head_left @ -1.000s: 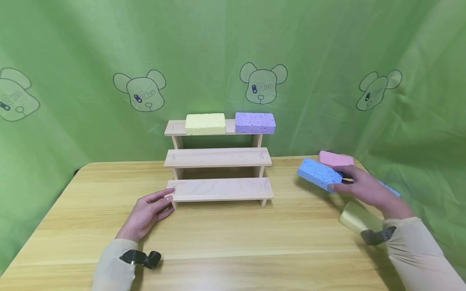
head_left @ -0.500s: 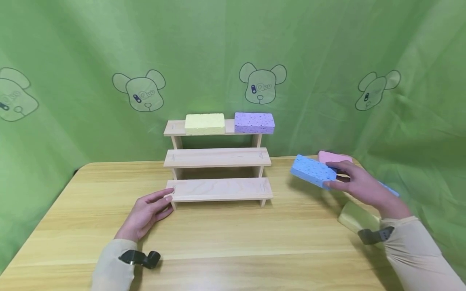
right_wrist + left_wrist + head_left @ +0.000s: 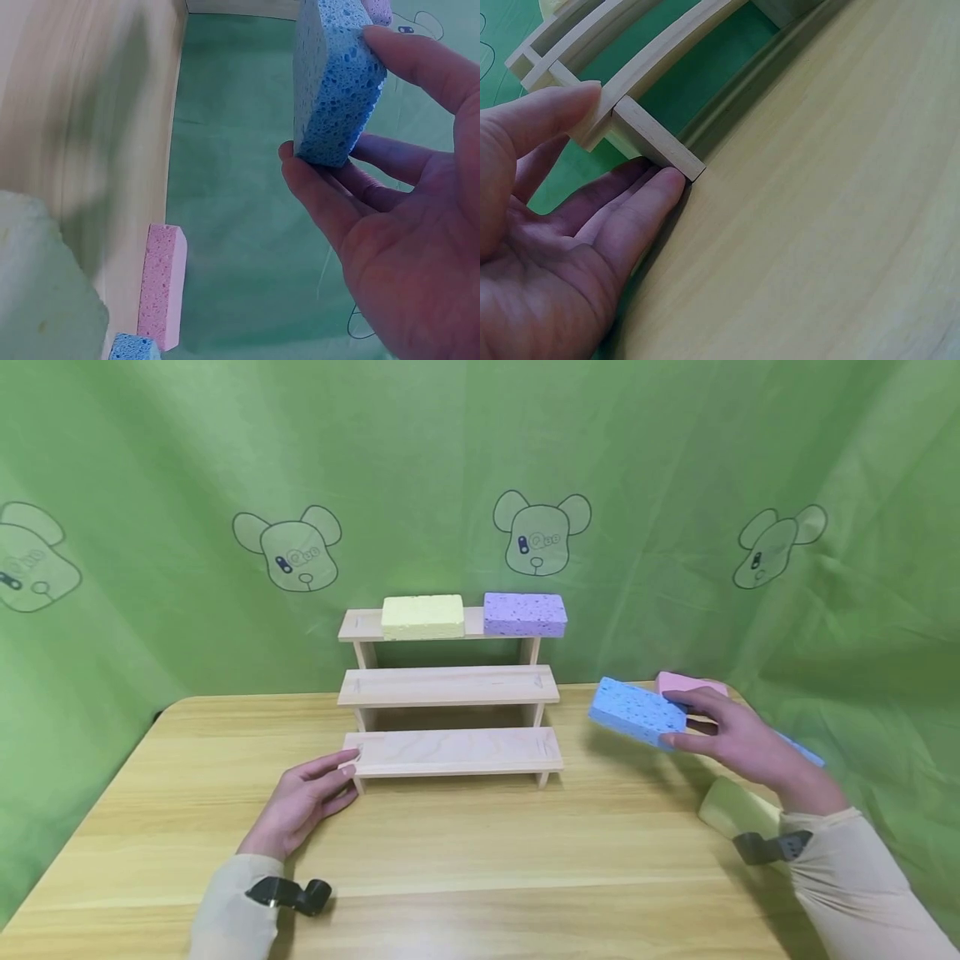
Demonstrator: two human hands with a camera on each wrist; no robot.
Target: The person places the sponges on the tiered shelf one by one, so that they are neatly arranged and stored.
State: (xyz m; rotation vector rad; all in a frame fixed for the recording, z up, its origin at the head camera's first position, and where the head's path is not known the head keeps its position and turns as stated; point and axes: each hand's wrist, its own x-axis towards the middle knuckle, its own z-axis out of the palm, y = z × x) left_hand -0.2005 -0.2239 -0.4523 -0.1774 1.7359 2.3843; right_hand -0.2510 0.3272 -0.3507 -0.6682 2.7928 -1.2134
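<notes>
My right hand (image 3: 738, 743) pinches a speckled blue sponge (image 3: 637, 710) by its right end, above the table and right of the three-tier wooden shelf (image 3: 450, 752). The right wrist view shows thumb and fingers on opposite sides of the blue sponge (image 3: 341, 90). My left hand (image 3: 300, 802) holds the left end of the shelf's lowest tier. In the left wrist view its thumb touches the board's edge, with fingertips (image 3: 671, 180) against the leg (image 3: 660, 139). On the top tier lie a yellow sponge (image 3: 423, 617) and a purple sponge (image 3: 524, 614).
Behind my right hand lies a pink sponge (image 3: 678, 683) near the table's back edge. Another blue sponge (image 3: 801, 748) is partly hidden by the hand. A pale yellow sponge (image 3: 735, 806) lies near the right wrist. A green curtain (image 3: 420, 460) hangs behind the wooden table (image 3: 465, 860).
My right hand has moved a little to the left with the blue sponge. The left hand stays at the shelf's end.
</notes>
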